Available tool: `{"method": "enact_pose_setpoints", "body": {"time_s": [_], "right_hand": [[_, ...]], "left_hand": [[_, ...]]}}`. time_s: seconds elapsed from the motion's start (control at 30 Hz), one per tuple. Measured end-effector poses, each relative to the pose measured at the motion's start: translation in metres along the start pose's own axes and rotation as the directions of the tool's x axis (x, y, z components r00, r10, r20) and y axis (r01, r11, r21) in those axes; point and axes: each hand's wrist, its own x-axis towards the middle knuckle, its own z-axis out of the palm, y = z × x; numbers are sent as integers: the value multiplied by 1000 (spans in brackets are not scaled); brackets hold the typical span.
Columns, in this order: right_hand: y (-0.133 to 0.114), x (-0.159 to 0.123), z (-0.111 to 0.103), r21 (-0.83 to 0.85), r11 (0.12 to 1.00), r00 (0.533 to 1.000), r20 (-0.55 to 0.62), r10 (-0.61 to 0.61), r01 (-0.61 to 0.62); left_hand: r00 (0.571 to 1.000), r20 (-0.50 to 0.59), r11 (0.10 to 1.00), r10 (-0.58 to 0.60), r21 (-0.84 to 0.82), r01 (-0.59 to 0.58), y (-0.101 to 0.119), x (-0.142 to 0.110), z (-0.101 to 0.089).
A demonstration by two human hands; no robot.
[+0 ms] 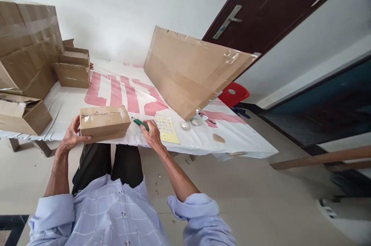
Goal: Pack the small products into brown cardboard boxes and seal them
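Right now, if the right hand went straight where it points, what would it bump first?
Probably the small cardboard box, at its right end: the green cutter in the right hand would touch it first, though the depth is hard to judge.

A dark red door (272, 10) with a pale handle (227, 23) slants across 2 o'clock from the centre of the view, beside a white wall (110, 10) reaching round to 11 o'clock. A large taped carton (31, 48) looms at 10 o'clock. A red chair (242, 93) shows near 3 o'clock, partly hidden; pale floor (246, 199) spreads at 5 o'clock.
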Motion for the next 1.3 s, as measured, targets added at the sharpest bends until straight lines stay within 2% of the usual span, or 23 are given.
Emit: {"method": "enact_pose_setpoints", "body": {"time_s": [0.1,0.2,0.3,0.43,0.7,0.9,1.3], "right_hand": [[-24,6,1,192,981,999,45,-1,-8],[-50,10,1,312,950,994,104,-22,-11],[-72,9,-1,355,935,988,142,-58,4],[-88,4,-6,349,936,983,157,-94,34],[-99,-5,-7,297,952,984,130,-122,79],[-102,-8,-3,258,959,986,89,-140,113],[-102,-20,-9,252,958,984,75,-163,139]], "left_hand": [[999,42,1000,9,-17,-9,0,-2,-2],[997,26,997,68,-39,-67,4,-3,-2],[993,-4,993,114,-37,-114,11,-3,-3],[994,-31,993,108,51,-106,20,-4,-4],[993,-47,977,106,190,-96,38,-8,3],[999,-14,946,50,321,-43,46,-1,7],[994,73,950,80,296,-99,39,2,3]]}}
